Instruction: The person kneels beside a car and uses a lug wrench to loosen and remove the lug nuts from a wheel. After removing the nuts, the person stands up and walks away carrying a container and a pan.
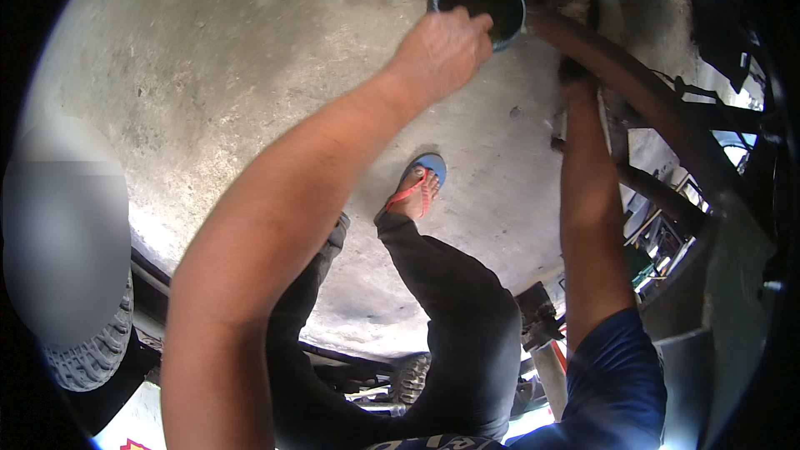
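Note:
My left hand is closed on the near rim of a round, dark-green tub at the top of the view. The tub's inside is dark, and I cannot make out what is in it. My right arm stretches forward on the right side. The right hand is in deep shadow beside a thick, brownish metal tube. Its fingers are too dark to make out, as is anything they may hold.
A dark metal frame with bars and cables runs down the right side. Below lies a worn concrete floor, with my sandalled foot on it. A knobbly tyre stands at lower left, another behind my legs.

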`<state>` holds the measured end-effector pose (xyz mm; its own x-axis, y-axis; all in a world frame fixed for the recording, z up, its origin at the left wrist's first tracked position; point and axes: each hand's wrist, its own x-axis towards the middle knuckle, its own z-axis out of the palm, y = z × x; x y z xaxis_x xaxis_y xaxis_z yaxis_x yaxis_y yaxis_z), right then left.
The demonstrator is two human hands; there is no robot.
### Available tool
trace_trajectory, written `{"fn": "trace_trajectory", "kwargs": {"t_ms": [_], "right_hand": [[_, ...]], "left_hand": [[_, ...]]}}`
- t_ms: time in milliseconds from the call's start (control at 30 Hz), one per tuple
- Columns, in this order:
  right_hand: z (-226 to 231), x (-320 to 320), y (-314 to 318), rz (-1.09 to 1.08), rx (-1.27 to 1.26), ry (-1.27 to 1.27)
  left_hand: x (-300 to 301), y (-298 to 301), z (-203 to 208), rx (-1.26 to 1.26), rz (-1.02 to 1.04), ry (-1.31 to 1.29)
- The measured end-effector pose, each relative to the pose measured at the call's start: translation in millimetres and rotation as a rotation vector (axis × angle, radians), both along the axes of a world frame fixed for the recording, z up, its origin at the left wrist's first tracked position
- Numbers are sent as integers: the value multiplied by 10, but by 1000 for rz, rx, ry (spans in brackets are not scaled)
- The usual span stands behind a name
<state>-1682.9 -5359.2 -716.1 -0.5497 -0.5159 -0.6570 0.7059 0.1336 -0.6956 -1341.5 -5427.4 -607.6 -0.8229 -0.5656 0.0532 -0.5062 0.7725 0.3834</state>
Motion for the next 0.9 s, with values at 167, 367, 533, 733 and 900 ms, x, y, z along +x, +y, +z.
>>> {"fn": "trace_trajectory", "kwargs": {"t_ms": [167,367,533,733,900], "right_hand": [[521,447,1030,9,283,-242],[2147,1293,2753,706,871,158],[4126,1759,3457,1103,981,316],[6004,1944,3829,974,893,449],[6881,2130,4367,686,913,478]], "left_hand": [[36,478,463,258,176,-103],[1634,1259,1653,608,766,-131],[3903,1968,2423,572,1423,-311],[5587,2589,3486,573,1343,-503],[5455,2519,3913,558,1049,-684]]}}
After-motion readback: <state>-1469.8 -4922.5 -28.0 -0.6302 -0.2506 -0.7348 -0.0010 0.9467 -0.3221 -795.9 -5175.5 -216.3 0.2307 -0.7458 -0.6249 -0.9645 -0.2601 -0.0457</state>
